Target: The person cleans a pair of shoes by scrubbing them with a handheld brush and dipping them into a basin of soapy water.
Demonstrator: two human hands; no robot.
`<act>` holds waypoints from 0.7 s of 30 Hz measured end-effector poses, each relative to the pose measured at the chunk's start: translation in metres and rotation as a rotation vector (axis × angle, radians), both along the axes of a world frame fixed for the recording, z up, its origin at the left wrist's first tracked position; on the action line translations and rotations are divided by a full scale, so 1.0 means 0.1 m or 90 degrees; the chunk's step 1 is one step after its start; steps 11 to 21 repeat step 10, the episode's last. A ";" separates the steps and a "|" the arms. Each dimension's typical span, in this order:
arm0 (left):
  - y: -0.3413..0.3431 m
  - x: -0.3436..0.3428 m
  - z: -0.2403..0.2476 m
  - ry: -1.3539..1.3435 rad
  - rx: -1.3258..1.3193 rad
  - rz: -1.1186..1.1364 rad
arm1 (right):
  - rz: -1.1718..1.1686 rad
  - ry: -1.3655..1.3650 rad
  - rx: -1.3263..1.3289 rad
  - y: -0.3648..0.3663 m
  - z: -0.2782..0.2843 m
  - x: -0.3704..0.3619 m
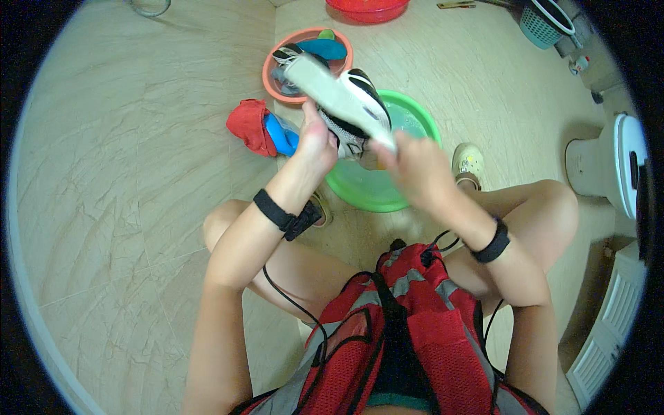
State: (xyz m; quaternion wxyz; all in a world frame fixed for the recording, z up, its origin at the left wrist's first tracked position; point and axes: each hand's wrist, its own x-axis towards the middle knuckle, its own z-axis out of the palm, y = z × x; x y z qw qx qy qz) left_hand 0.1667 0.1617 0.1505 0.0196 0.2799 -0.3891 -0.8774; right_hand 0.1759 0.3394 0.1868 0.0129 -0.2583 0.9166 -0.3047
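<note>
A black-and-white sneaker (368, 88) is tilted in my left hand (318, 142), whose fingers wrap round its near side. My right hand (420, 166), a little blurred, is closed on the end of a long white brush (330, 95) that lies slantwise across the shoe. The bristles do not show. Below both hands stands a green basin (430, 128) with cloudy water in it. Beyond my left hand is an orange basin (268, 77) holding a blue item (324, 48) and greyish things, partly hidden behind the brush.
Left of the basins, a red cloth (250, 128) lies beside a blue object (280, 133). A red basin (369, 10) and a teal basket (544, 26) stand farther off. The white toilet (602, 162) is at right, near my foot in a cream clog (469, 160).
</note>
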 end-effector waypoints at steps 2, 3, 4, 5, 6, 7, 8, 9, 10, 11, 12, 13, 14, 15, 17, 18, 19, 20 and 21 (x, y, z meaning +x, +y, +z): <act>0.01 -0.03 -0.08 0.009 -0.107 0.064 | 0.009 -0.005 0.123 -0.04 0.03 -0.02; 0.05 -0.10 -0.06 -0.043 -0.126 0.073 | 0.004 -0.018 0.102 -0.02 0.07 -0.11; 0.10 -0.16 -0.08 -0.066 -0.220 0.064 | 0.000 -0.030 0.083 0.02 0.10 -0.26; 0.11 -0.22 -0.09 -0.090 -0.314 0.054 | -0.005 -0.043 0.063 0.05 0.11 -0.34; -0.06 -0.21 -0.32 -0.049 -0.326 0.068 | 0.028 -0.065 0.089 0.04 0.13 -0.31; -0.09 -0.18 -0.34 -0.016 -0.319 0.063 | 0.008 -0.107 0.114 0.08 0.11 -0.36; -0.12 -0.17 -0.37 0.003 -0.323 0.050 | -0.012 -0.149 0.138 0.15 0.06 -0.44; -0.14 -0.16 -0.38 0.021 -0.330 0.031 | -0.037 -0.193 0.160 0.23 0.00 -0.50; -0.15 -0.18 -0.37 0.022 -0.330 0.026 | -0.020 -0.218 0.197 0.33 -0.13 -0.63; -0.15 -0.18 -0.37 0.022 -0.330 0.026 | -0.020 -0.218 0.197 0.33 -0.13 -0.63; -0.15 -0.18 -0.37 0.022 -0.330 0.026 | -0.020 -0.218 0.197 0.33 -0.13 -0.63; -0.15 -0.18 -0.37 0.022 -0.330 0.026 | -0.020 -0.218 0.197 0.33 -0.13 -0.63; -0.15 -0.18 -0.37 0.022 -0.330 0.026 | -0.020 -0.218 0.197 0.33 -0.13 -0.63; -0.15 -0.18 -0.37 0.022 -0.330 0.026 | -0.020 -0.218 0.197 0.33 -0.13 -0.63; -0.15 -0.18 -0.37 0.022 -0.330 0.026 | -0.020 -0.218 0.197 0.33 -0.13 -0.63; -0.15 -0.18 -0.37 0.022 -0.330 0.026 | -0.020 -0.218 0.197 0.33 -0.13 -0.63; -0.15 -0.18 -0.37 0.022 -0.330 0.026 | -0.020 -0.218 0.197 0.33 -0.13 -0.63; -0.15 -0.18 -0.37 0.022 -0.330 0.026 | -0.020 -0.218 0.197 0.33 -0.13 -0.63; -0.15 -0.18 -0.37 0.022 -0.330 0.026 | -0.020 -0.218 0.197 0.33 -0.13 -0.63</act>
